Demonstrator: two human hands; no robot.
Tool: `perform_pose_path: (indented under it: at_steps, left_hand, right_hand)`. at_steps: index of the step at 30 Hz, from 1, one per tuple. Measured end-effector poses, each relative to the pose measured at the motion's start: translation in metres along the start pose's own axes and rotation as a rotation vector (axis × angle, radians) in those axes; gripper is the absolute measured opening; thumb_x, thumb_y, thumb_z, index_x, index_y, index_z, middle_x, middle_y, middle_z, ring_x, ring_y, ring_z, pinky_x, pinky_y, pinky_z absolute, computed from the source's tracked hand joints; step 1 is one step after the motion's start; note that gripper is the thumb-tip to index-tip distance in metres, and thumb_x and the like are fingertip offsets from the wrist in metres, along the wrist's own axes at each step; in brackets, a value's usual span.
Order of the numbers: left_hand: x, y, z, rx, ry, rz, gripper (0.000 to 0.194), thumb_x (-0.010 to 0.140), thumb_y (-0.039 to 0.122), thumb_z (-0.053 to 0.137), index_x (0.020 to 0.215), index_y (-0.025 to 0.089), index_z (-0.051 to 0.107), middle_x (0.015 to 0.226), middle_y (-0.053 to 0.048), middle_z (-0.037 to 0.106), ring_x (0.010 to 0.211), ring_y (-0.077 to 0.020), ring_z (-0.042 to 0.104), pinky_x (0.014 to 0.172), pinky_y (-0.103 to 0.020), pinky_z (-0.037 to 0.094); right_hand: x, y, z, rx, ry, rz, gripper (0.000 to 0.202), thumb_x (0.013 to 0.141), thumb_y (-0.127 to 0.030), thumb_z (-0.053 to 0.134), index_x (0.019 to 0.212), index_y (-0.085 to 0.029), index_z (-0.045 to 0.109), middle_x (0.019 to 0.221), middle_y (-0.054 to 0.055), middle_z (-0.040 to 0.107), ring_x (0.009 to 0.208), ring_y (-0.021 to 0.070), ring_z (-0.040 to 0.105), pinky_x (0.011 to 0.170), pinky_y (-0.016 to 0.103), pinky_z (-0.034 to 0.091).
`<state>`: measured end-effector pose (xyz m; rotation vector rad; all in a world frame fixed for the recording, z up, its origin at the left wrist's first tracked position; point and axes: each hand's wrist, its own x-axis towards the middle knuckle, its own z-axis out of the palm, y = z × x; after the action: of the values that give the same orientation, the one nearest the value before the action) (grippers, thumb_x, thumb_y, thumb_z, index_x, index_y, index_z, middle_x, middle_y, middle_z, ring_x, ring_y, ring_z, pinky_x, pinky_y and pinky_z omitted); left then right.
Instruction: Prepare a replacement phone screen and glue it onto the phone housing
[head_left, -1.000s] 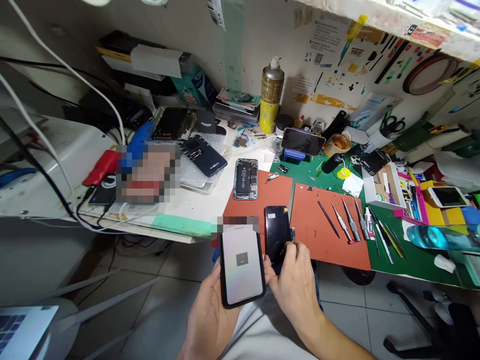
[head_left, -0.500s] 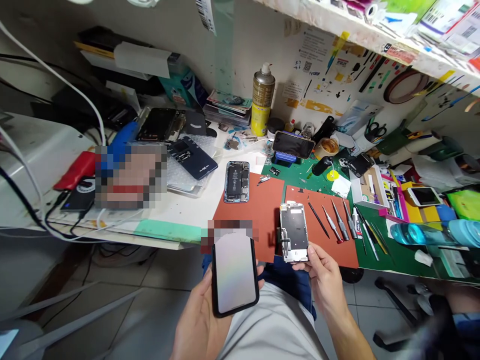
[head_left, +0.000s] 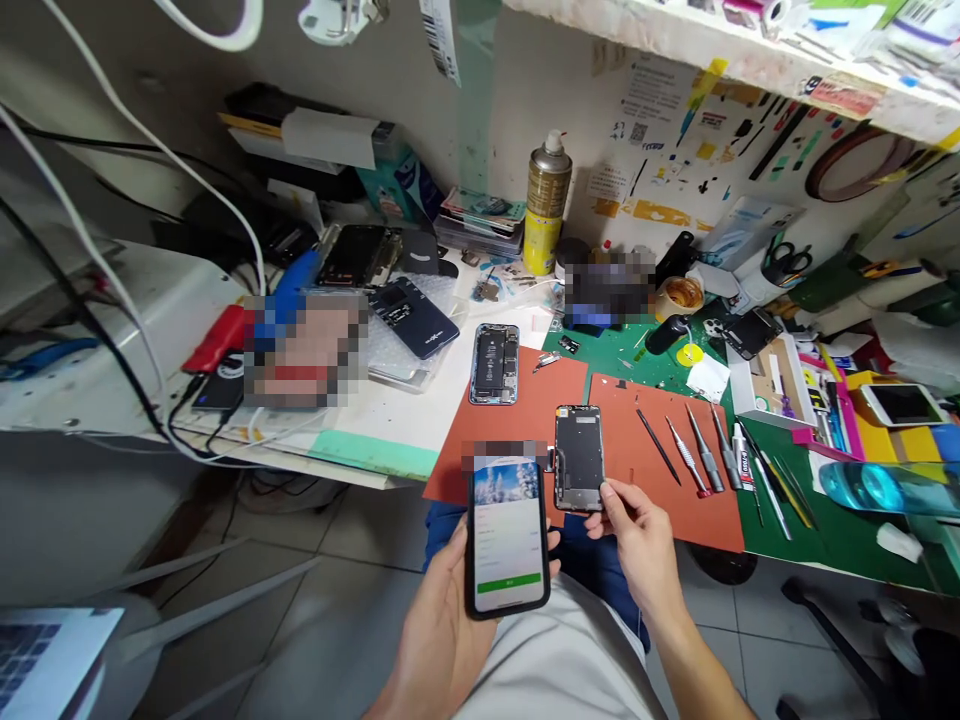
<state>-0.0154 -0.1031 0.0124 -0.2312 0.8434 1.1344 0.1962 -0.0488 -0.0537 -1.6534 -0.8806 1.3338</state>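
Note:
In my left hand (head_left: 439, 610) lies a smartphone (head_left: 508, 545) in a black case, its lit screen showing a snowy picture and a green bar; the fingers wrap its sides. My right hand (head_left: 637, 535) pinches the lower right corner of a detached phone screen (head_left: 579, 460), held upright with its dark back towards me, just right of the smartphone. Beyond both, an opened phone body (head_left: 494, 365) with its battery showing rests across the far left edge of the brown mat (head_left: 525, 400).
Several screwdrivers (head_left: 701, 455) and pens lie on the right-hand mat. A spray can (head_left: 547, 200) stands by the wall. Farther right are a blue bottle (head_left: 885, 487) and a white phone (head_left: 904, 404). Cables (head_left: 150, 340) hang at the left; a shelf (head_left: 720, 60) overhangs the bench.
The smartphone's screen has gone from a pale blank glare to a page with a picture and green bar. The detached screen's back has turned darker and sits closer to the smartphone. The view has shifted left.

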Motion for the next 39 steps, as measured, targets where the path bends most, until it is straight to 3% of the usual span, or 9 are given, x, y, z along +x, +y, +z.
perform_pose_path:
  at_steps: [3,7,11,15,21,26,31,39]
  left_hand:
    - [0.005,-0.005,0.000,-0.015,-0.023,0.000,0.054,0.107,0.037,0.059,0.158,0.019,0.059,0.135,-0.019,0.079,0.128,-0.0430,0.075,0.118,-0.068,0.051]
    - [0.012,-0.010,0.002,0.019,-0.018,-0.020,0.054,0.106,0.045,0.060,0.151,0.016,0.064,0.137,-0.021,0.078,0.125,-0.0446,0.075,0.115,-0.068,0.053]
    - [0.016,-0.014,0.013,0.075,-0.065,-0.029,0.051,0.107,0.046,0.058,0.148,0.016,0.066,0.134,-0.020,0.079,0.126,-0.0411,0.075,0.116,-0.063,0.052]
    - [0.019,-0.021,0.020,0.105,-0.065,-0.003,0.043,0.106,0.043,0.060,0.143,0.021,0.069,0.135,-0.012,0.080,0.131,-0.0355,0.072,0.119,-0.054,0.050]
    - [0.026,-0.027,0.024,0.136,-0.069,-0.017,0.039,0.103,0.042,0.062,0.133,0.018,0.073,0.133,-0.012,0.080,0.133,-0.0368,0.070,0.119,-0.051,0.049]
    - [0.029,-0.028,0.030,0.153,-0.025,-0.014,0.040,0.102,0.042,0.062,0.132,0.018,0.074,0.129,-0.012,0.081,0.129,-0.0373,0.072,0.116,-0.052,0.051]
    - [0.033,-0.030,0.032,0.175,0.074,-0.037,0.042,0.102,0.043,0.064,0.133,0.017,0.075,0.129,-0.012,0.081,0.128,-0.0371,0.073,0.114,-0.049,0.053]
    - [0.036,-0.034,0.028,0.149,0.049,-0.030,0.044,0.103,0.044,0.066,0.138,0.019,0.074,0.131,-0.010,0.081,0.129,-0.0355,0.072,0.113,-0.048,0.055]
  right_hand:
    - [-0.002,-0.003,-0.007,-0.096,0.062,-0.034,0.057,0.087,-0.070,0.080,0.102,-0.016,0.083,0.069,0.002,0.070,0.054,0.0182,0.065,0.057,0.031,0.056]
    - [-0.021,-0.013,-0.010,-0.231,0.094,-0.137,0.050,0.097,-0.066,0.070,0.100,-0.018,0.083,0.071,0.003,0.070,0.059,0.0176,0.062,0.057,0.029,0.053]
    - [-0.047,-0.020,-0.005,-0.088,-0.090,-0.180,0.042,0.106,-0.055,0.063,0.117,-0.019,0.082,0.097,0.009,0.080,0.082,0.0207,0.074,0.076,0.030,0.063]
    - [-0.062,-0.020,-0.002,0.056,-0.278,-0.150,0.044,0.107,-0.047,0.063,0.142,-0.023,0.072,0.123,0.013,0.079,0.106,0.0247,0.076,0.093,0.035,0.064]
    - [-0.062,-0.018,-0.006,-0.050,-0.337,-0.163,0.052,0.104,-0.035,0.064,0.154,-0.022,0.061,0.102,0.005,0.073,0.088,0.0176,0.067,0.087,0.028,0.060]
    - [-0.059,-0.017,-0.006,-0.071,-0.329,-0.192,0.051,0.102,-0.032,0.065,0.152,-0.023,0.061,0.100,0.002,0.064,0.084,0.0144,0.057,0.082,0.025,0.055]
    - [-0.056,-0.015,-0.001,-0.060,-0.293,-0.144,0.044,0.103,-0.036,0.066,0.145,-0.022,0.065,0.095,0.000,0.064,0.081,0.0139,0.055,0.076,0.023,0.052]
    - [-0.052,-0.012,0.004,-0.013,-0.213,-0.104,0.041,0.105,-0.046,0.065,0.134,-0.019,0.073,0.087,0.000,0.059,0.078,0.0141,0.053,0.071,0.024,0.049]
